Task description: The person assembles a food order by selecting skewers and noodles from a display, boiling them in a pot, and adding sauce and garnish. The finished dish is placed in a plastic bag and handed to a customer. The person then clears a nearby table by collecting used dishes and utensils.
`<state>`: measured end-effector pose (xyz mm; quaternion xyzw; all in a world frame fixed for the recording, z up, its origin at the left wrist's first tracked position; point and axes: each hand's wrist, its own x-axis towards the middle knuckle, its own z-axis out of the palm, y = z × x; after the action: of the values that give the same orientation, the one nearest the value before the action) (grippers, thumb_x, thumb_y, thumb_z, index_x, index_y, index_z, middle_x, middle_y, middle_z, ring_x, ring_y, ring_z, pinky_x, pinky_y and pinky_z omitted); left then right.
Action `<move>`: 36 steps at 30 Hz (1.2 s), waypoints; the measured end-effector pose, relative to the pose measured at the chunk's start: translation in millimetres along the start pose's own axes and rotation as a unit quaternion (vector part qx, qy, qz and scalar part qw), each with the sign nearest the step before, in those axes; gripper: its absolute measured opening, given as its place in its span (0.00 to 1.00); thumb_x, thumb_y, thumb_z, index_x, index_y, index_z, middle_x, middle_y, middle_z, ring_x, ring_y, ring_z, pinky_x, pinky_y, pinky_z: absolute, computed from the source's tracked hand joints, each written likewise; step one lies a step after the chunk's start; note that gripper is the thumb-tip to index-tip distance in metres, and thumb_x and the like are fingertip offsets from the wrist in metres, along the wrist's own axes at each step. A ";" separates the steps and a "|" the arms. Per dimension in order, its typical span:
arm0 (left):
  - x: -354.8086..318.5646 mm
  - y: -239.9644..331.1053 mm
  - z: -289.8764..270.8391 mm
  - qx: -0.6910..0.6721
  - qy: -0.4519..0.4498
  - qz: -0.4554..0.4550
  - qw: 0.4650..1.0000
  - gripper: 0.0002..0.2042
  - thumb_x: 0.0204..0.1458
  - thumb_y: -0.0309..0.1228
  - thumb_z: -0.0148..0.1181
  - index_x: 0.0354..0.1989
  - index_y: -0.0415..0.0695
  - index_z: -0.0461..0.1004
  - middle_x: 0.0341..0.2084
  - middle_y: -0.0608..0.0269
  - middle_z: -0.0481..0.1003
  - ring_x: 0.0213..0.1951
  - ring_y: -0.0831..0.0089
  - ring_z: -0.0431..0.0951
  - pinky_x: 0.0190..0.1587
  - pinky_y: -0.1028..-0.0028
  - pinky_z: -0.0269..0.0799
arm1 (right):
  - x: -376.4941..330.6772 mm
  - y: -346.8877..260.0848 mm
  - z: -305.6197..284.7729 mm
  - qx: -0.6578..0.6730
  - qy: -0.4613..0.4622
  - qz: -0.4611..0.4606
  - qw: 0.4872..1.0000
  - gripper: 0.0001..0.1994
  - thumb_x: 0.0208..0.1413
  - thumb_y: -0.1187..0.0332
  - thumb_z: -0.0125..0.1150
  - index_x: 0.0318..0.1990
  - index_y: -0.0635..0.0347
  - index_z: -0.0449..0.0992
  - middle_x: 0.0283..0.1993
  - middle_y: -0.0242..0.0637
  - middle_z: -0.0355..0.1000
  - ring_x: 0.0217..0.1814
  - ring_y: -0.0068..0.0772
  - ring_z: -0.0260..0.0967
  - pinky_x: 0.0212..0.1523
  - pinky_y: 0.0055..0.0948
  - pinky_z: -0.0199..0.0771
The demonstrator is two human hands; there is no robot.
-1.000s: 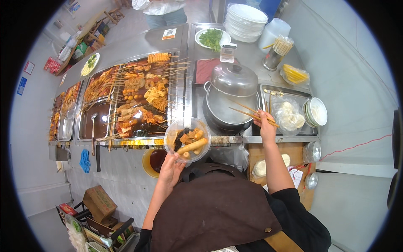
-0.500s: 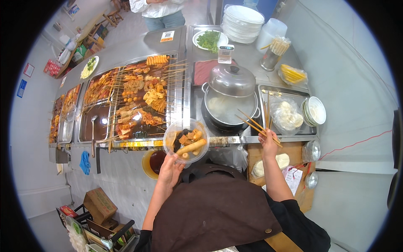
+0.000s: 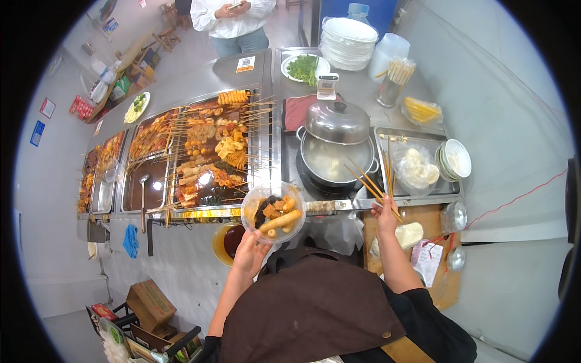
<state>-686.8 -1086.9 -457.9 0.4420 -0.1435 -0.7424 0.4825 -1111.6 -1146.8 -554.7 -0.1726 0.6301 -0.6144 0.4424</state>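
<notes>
My left hand (image 3: 247, 255) grips the near rim of a clear round plastic bowl (image 3: 245, 213), just in front of the counter edge. Inside lie dark pieces, brown cubes and a pale sausage-like roll (image 3: 280, 221). Long wooden chopsticks (image 3: 365, 180) are in my closed right hand (image 3: 384, 218), their tips pointing up and left toward a steaming metal pot (image 3: 302, 162). More long sticks (image 3: 390, 173) stand beside that hand at the tray's left edge; whether it touches them I cannot tell. The pot's domed lid (image 3: 338, 121) sits tilted over its far side.
Skewers (image 3: 212, 142) fill sunken broth trays on the left, with a ladle (image 3: 143, 196) in one. Right of the pot, a metal tray (image 3: 417, 192) holds a bag of pale buns (image 3: 415, 166) and stacked bowls (image 3: 455, 158). Across the counter stands a person (image 3: 233, 21) with a phone.
The whole view has shifted a little, showing more of the person across the counter. My right hand has come slightly nearer with the chopsticks. The bowl stays in my left hand.
</notes>
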 end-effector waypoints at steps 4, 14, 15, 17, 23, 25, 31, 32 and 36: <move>-3.6 8.2 -11.9 0.010 -0.014 -0.008 1.000 0.24 0.64 0.37 0.54 0.67 0.49 0.60 0.58 0.62 0.71 0.55 0.69 0.74 0.54 0.68 0.72 | -7.7 6.9 7.5 0.022 0.017 -0.003 1.000 0.21 0.69 0.51 0.54 0.58 0.56 0.70 0.46 0.37 0.75 0.39 0.26 0.76 0.36 0.24 0.78; -29.6 23.5 -46.1 -0.002 -0.022 -0.024 0.999 0.24 0.62 0.35 0.56 0.66 0.51 0.62 0.58 0.66 0.71 0.54 0.73 0.73 0.56 0.68 0.69 | -23.2 20.4 36.7 0.037 0.079 0.013 0.996 0.19 0.69 0.51 0.54 0.56 0.54 0.70 0.44 0.35 0.75 0.37 0.25 0.76 0.31 0.22 0.77; -30.9 25.1 -49.0 0.002 -0.018 -0.026 0.999 0.24 0.62 0.35 0.56 0.67 0.51 0.62 0.58 0.66 0.71 0.55 0.72 0.72 0.56 0.68 0.69 | -24.8 21.4 39.0 0.040 0.073 0.002 0.997 0.19 0.69 0.51 0.54 0.56 0.54 0.70 0.44 0.35 0.75 0.37 0.25 0.75 0.31 0.21 0.76; -33.1 27.5 -55.4 -0.002 -0.027 -0.033 0.999 0.24 0.62 0.35 0.56 0.67 0.51 0.62 0.58 0.66 0.71 0.55 0.72 0.72 0.57 0.68 0.69 | -27.9 23.0 43.4 0.038 0.092 0.016 0.995 0.19 0.69 0.51 0.55 0.56 0.54 0.70 0.44 0.35 0.75 0.36 0.24 0.75 0.30 0.21 0.76; -35.0 29.1 -80.8 -0.002 -0.050 -0.054 0.997 0.25 0.62 0.34 0.57 0.67 0.51 0.61 0.59 0.66 0.70 0.55 0.72 0.72 0.58 0.67 0.69 | -34.5 25.0 53.9 0.041 0.108 0.007 0.993 0.19 0.67 0.49 0.57 0.54 0.54 0.70 0.44 0.35 0.76 0.37 0.26 0.76 0.32 0.24 0.77; -33.0 28.9 -87.4 0.006 -0.065 -0.063 0.996 0.25 0.62 0.34 0.57 0.67 0.51 0.61 0.58 0.66 0.70 0.55 0.71 0.72 0.57 0.67 0.69 | -34.8 24.7 56.8 0.043 0.124 0.013 0.991 0.18 0.68 0.50 0.56 0.54 0.53 0.70 0.43 0.35 0.76 0.37 0.27 0.76 0.32 0.24 0.77; -40.8 27.2 -91.2 0.016 -0.071 -0.059 0.996 0.26 0.61 0.34 0.57 0.67 0.49 0.60 0.58 0.65 0.70 0.55 0.72 0.73 0.56 0.68 0.70 | -35.8 22.2 63.1 0.109 0.137 0.033 0.984 0.17 0.68 0.54 0.57 0.55 0.56 0.69 0.43 0.39 0.75 0.37 0.32 0.77 0.30 0.24 0.79; -41.0 28.8 -90.0 0.021 -0.069 -0.058 0.996 0.26 0.61 0.34 0.57 0.68 0.49 0.60 0.58 0.65 0.70 0.54 0.72 0.73 0.56 0.68 0.70 | -35.3 21.7 63.4 0.132 0.124 0.028 0.983 0.17 0.68 0.55 0.57 0.54 0.55 0.69 0.43 0.39 0.75 0.37 0.32 0.77 0.31 0.24 0.79; -41.8 27.4 -82.0 0.013 -0.085 -0.036 0.996 0.27 0.60 0.34 0.58 0.68 0.49 0.59 0.58 0.64 0.70 0.55 0.72 0.73 0.55 0.69 0.71 | -29.7 21.3 55.2 0.214 0.099 0.046 0.971 0.14 0.69 0.59 0.56 0.53 0.57 0.71 0.45 0.41 0.74 0.41 0.35 0.77 0.37 0.25 0.82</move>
<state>-599.5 -1047.7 -465.2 0.3882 -0.1780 -0.7922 0.4360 -1045.9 -1154.6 -556.1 0.0169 0.5315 -0.7282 0.4325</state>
